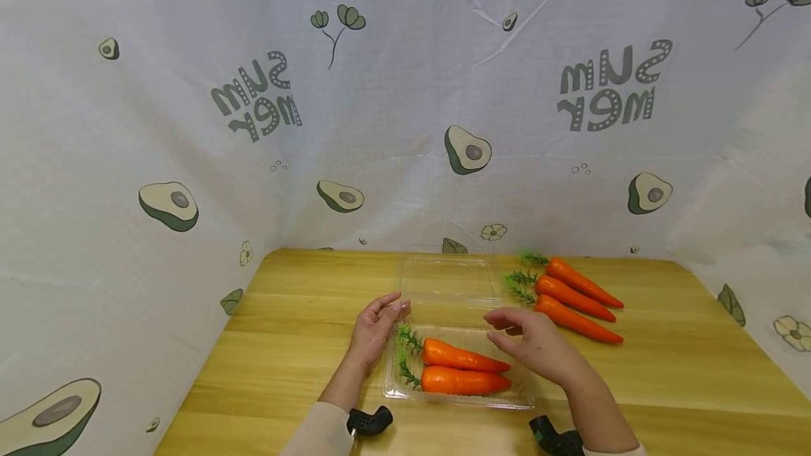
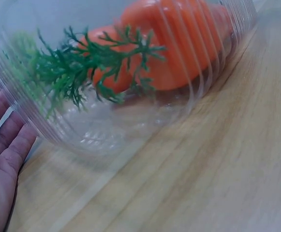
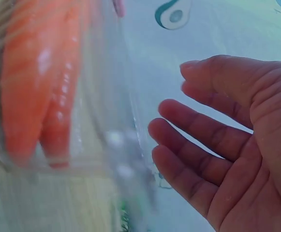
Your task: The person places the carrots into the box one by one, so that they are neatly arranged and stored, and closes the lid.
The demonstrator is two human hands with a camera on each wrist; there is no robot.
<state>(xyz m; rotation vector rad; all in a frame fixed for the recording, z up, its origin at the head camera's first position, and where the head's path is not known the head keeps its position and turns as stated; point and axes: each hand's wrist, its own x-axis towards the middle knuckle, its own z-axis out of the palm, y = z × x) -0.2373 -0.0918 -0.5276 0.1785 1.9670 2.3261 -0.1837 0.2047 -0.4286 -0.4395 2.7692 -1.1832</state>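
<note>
A clear plastic clamshell box lies on the table with its lid folded back, away from the person. Two orange carrots with green leafy tops lie side by side in its base, tips to the right. At the back left corner is the left hand, its fingers loosely extended; in the left wrist view its fingertips are right at the box's ridged wall. The right hand hovers by the back right corner, fingers loosely bent and apart, nothing between them in the right wrist view.
Three more carrots with green tops lie in a row at the back right of the wooden table. Behind the table hangs a white cloth printed with avocados. Black wrist devices show near the front edge.
</note>
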